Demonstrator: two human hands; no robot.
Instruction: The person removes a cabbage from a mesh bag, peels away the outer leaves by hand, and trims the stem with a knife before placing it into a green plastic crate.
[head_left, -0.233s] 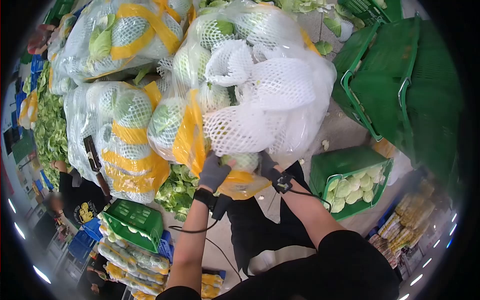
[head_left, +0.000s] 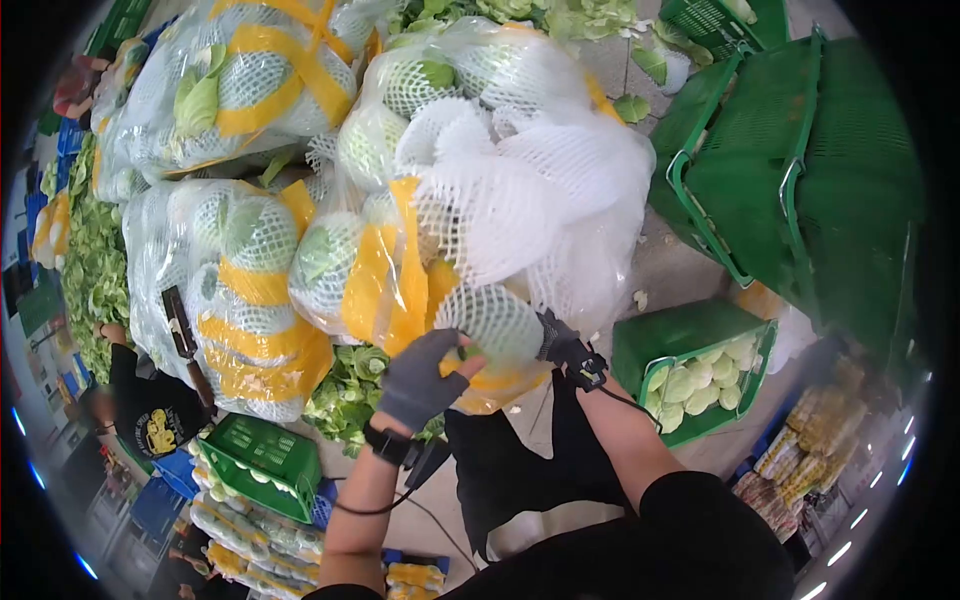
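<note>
A cabbage (head_left: 489,321) in a white foam net sits at the near opening of a large clear plastic bag (head_left: 600,265). My left hand (head_left: 424,380), in a grey fingerless glove, is at the cabbage's lower left with fingers curled against it. On its right side, my right hand (head_left: 566,347), in a dark glove, presses its fingers to the net. Loose white foam nets (head_left: 490,215) are heaped on the bag just beyond, over more netted cabbages (head_left: 365,150). Yellow tape (head_left: 375,280) runs along the bag's left side. My fingertips are partly hidden.
Other taped bags of cabbages (head_left: 235,300) lie to the left, a cleaver (head_left: 183,330) on one. Green crates (head_left: 745,150) stand at the right, and a crate of cabbages (head_left: 700,385) nearer me. Leaves (head_left: 345,395) cover floor at left. Another person (head_left: 155,410) works there.
The netted cabbage has come further out from under the loose nets and shows more fully. My left hand has shifted down and slightly left; the right hand has moved a little down and right.
</note>
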